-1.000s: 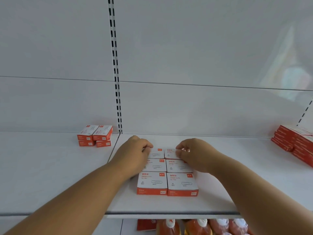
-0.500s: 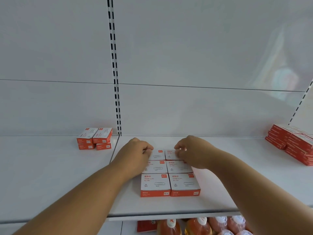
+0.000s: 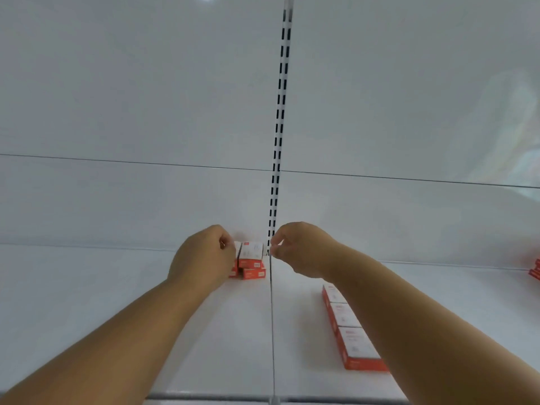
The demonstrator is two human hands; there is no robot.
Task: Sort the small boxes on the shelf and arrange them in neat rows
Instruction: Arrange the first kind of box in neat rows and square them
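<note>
A small stack of red-and-white boxes (image 3: pixel 251 260) stands at the back of the white shelf (image 3: pixel 87 302), just left of the slotted upright (image 3: pixel 277 141). My left hand (image 3: pixel 204 258) lies against the stack's left side with fingers curled and hides the left boxes; whether it grips one is unclear. My right hand (image 3: pixel 301 249) hovers just right of the stack, fingers bent and slightly apart, holding nothing. The arranged rows of boxes (image 3: pixel 350 331) lie on the right shelf panel, mostly hidden under my right forearm.
More red boxes (image 3: pixel 535 270) sit at the far right edge of the shelf. A seam (image 3: pixel 272 331) divides the two shelf panels. The white back wall rises right behind the stack.
Both hands left the arranged rows and moved left and back to the small stack by the upright. The view turned left, so the rows now sit lower right.
</note>
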